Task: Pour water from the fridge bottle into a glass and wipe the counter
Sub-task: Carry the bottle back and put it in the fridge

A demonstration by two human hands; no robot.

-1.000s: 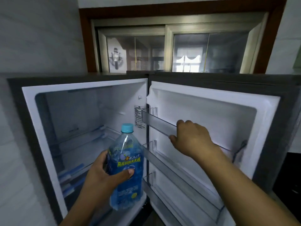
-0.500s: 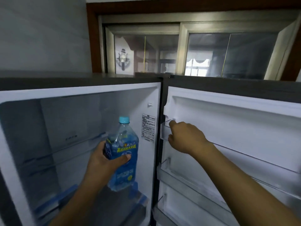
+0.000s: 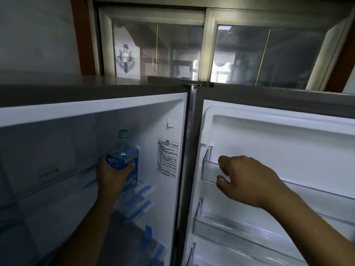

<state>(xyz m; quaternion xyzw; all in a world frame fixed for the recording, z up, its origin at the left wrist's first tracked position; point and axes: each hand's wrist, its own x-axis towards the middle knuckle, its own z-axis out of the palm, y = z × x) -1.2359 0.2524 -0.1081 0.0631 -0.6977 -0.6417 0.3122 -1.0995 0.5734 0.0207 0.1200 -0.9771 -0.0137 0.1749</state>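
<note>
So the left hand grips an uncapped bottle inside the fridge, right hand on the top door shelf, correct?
No: the head view shows the teal cap on the bottle. Otherwise right: the left hand grips it inside the fridge, the right hand on the top door shelf.

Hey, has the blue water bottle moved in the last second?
Yes. The bottle, gripped by the left hand, has gone deeper into the fridge, now clear to the left of the wall sticker.

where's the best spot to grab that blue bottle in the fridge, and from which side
Round the wide labelled body of the bottle, coming from the open front: it stands roughly upright close to the fridge wall, as the left hand grips it.
</note>
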